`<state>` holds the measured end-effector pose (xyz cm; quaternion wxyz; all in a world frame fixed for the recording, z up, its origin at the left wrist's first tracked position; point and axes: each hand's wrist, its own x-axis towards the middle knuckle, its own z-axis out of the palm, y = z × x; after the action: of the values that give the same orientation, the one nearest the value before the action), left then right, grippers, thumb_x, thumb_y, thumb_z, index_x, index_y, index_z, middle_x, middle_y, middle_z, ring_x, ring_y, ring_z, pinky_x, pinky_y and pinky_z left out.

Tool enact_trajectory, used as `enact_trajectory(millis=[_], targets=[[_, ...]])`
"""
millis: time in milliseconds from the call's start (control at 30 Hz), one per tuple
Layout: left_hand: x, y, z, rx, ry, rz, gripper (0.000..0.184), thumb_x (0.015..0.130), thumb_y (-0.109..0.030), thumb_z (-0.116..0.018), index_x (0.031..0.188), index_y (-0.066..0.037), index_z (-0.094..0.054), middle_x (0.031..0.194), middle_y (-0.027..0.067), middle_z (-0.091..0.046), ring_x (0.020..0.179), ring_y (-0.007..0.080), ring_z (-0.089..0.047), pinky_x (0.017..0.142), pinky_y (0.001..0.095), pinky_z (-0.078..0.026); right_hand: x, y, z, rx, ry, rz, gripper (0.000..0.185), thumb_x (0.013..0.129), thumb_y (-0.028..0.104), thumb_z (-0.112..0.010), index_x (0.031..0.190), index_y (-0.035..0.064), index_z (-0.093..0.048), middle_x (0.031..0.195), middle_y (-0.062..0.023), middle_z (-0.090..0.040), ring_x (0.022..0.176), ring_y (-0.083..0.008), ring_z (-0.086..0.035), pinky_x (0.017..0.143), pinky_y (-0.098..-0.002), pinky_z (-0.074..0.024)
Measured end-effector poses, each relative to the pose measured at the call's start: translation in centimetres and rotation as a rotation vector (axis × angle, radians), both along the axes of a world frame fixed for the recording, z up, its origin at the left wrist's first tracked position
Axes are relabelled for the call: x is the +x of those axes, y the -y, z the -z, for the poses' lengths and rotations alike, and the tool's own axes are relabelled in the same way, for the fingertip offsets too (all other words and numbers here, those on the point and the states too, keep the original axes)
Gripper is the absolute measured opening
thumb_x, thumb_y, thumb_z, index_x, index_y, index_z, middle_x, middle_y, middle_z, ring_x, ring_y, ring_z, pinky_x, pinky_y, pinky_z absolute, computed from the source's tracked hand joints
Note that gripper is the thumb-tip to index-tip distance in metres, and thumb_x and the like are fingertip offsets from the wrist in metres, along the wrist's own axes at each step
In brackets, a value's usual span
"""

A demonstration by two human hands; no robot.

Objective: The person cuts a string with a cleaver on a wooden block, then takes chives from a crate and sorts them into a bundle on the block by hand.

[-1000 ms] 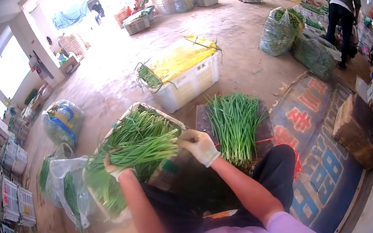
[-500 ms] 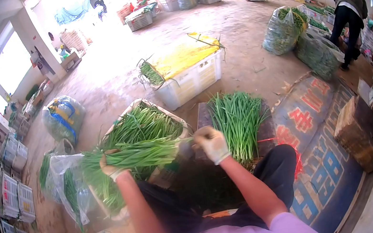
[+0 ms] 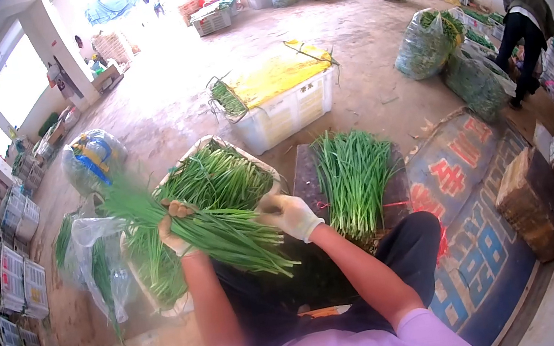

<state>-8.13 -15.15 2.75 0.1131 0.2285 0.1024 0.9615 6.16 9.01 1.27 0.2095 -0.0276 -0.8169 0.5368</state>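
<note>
A loose bunch of green chives [image 3: 225, 234] lies slanted across my left hand [image 3: 174, 228], whose gloved fingers are wrapped round its middle. The bunch's upper left end is blurred. My right hand [image 3: 290, 215], in a pale glove, is at the right side of the bunch with fingers curled together; whatever may be between them is hidden. Beneath and behind the bunch, a basket [image 3: 276, 173] holds more chives [image 3: 220, 178]. To the right, a neat pile of chives [image 3: 358, 179] rests on a dark board [image 3: 303, 162].
A white crate [image 3: 290, 117] with a yellow cover [image 3: 277, 80] stands ahead. Plastic bags [image 3: 99, 253] are at the left, a wooden block [image 3: 533, 202] at the right. Stuffed bags [image 3: 426, 47] and a bending person [image 3: 520, 29] are farther right. More people sit at the back.
The bunch has swung from nearly level to a slant, its right end lower and nearer me. My left hand has turned and risen slightly; my right hand has moved left, closer to the bunch.
</note>
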Motion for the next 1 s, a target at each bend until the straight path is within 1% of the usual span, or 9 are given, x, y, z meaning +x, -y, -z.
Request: enact_trajectory(millis=[100, 200, 333, 400, 533, 633, 733, 833, 1000], targets=[[-0.2, 0.4, 0.0, -0.006, -0.095, 0.058, 0.036, 0.086, -0.014, -0.062, 0.121, -0.006, -0.055, 0.092, 0.0004, -0.055, 0.083, 0.0165, -0.056, 0.083, 0.0353, -0.046, 0.5, -0.9, 1.8, 0.089, -0.125, 0.035, 0.016, 0.086, 0.021, -0.071, 0.092, 0.0065, -0.073, 0.084, -0.0136, -0.071, 0.079, -0.0317, -0.069, 0.073, -0.0361, -0.0534], [-0.5, 1.7, 0.3, -0.059, -0.101, -0.032, 0.035, 0.086, -0.016, -0.06, 0.119, -0.008, -0.054, 0.091, 0.0007, -0.055, 0.083, 0.0163, -0.056, 0.082, 0.0347, -0.045, 1.8, -3.8, 6.9, 0.16, 0.052, 0.082, 0.016, 0.084, 0.021, -0.071, 0.092, 0.0079, -0.073, 0.089, -0.0156, -0.071, 0.083, -0.0356, -0.068, 0.075, -0.0407, -0.0538], [-0.3, 1.4, 0.0, -0.125, -0.083, -0.01, 0.038, 0.082, -0.015, -0.062, 0.119, -0.007, -0.055, 0.089, 0.0026, -0.055, 0.081, 0.0175, -0.055, 0.08, 0.0345, -0.045, 4.3, -6.3, 8.9, 0.826, 0.888, -0.242, 0.031, 0.079, 0.031, -0.074, 0.098, 0.006, -0.072, 0.101, -0.0172, -0.071, 0.097, -0.0361, -0.067, 0.086, -0.0428, -0.053], [0.1, 0.2, 0.2, -0.14, -0.078, 0.005, 0.04, 0.08, -0.015, -0.062, 0.118, -0.007, -0.055, 0.089, 0.0033, -0.055, 0.081, 0.0184, -0.054, 0.08, 0.0349, -0.045, 4.5, -3.6, 5.2, 0.429, 0.418, 0.03, 0.034, 0.082, 0.032, -0.073, 0.105, 0.0078, -0.071, 0.106, -0.0183, -0.07, 0.101, -0.036, -0.066, 0.087, -0.0419, -0.0529], [1.3, -2.7, 0.4, -0.262, -0.068, 0.034, 0.043, 0.075, -0.014, -0.063, 0.117, -0.006, -0.056, 0.087, 0.0053, -0.056, 0.078, 0.0222, -0.053, 0.077, 0.0368, -0.045, 3.3, 2.4, -1.2, 0.053, 0.093, -0.168, 0.052, 0.08, 0.042, -0.075, 0.111, 0.0007, -0.067, 0.103, -0.0197, -0.069, 0.095, -0.0353, -0.067, 0.086, -0.0406, -0.052], [2.0, -3.8, 0.1, -0.307, -0.059, 0.053, 0.044, 0.073, -0.012, -0.064, 0.116, -0.006, -0.057, 0.085, 0.0056, -0.056, 0.076, 0.0234, -0.054, 0.077, 0.0379, -0.045, 2.1, 4.5, -1.5, 0.286, 0.042, -0.033, 0.043, 0.08, 0.035, -0.077, 0.105, 0.0009, -0.069, 0.099, -0.0178, -0.069, 0.093, -0.0311, -0.067, 0.085, -0.0389, -0.0521], [1.7, -2.9, 0.0, -0.298, -0.075, 0.059, 0.04, 0.076, -0.013, -0.066, 0.115, -0.007, -0.057, 0.084, 0.0038, -0.054, 0.075, 0.0212, -0.052, 0.075, 0.0363, -0.043, 1.5, 4.0, -0.3, -0.144, 0.062, -0.114, 0.022, 0.081, 0.013, -0.077, 0.098, 0.0012, -0.07, 0.095, -0.0111, -0.07, 0.09, -0.0208, -0.066, 0.087, -0.03, -0.0499], [2.1, -2.3, 0.0, -0.301, -0.006, -0.009, 0.039, 0.076, -0.013, -0.065, 0.114, -0.008, -0.058, 0.084, 0.0034, -0.055, 0.074, 0.0205, -0.051, 0.074, 0.0365, -0.042, 1.4, 3.1, 1.4, -0.595, 0.087, -0.232, 0.018, 0.089, 0.012, -0.072, 0.103, 0.0005, -0.071, 0.101, -0.003, -0.072, 0.088, -0.011, -0.064, 0.085, -0.0275, -0.0489], [2.0, -2.3, 0.7, -0.273, 0.048, -0.026, 0.04, 0.075, -0.013, -0.065, 0.114, -0.007, -0.057, 0.085, 0.0036, -0.056, 0.075, 0.0202, -0.052, 0.075, 0.0368, -0.044, 2.2, 2.0, 1.1, -0.683, 0.218, -0.191, 0.021, 0.093, 0.015, -0.066, 0.107, 0.0, -0.069, 0.09, -0.0045, -0.072, 0.082, -0.0096, -0.062, 0.078, -0.0262, -0.0484]])
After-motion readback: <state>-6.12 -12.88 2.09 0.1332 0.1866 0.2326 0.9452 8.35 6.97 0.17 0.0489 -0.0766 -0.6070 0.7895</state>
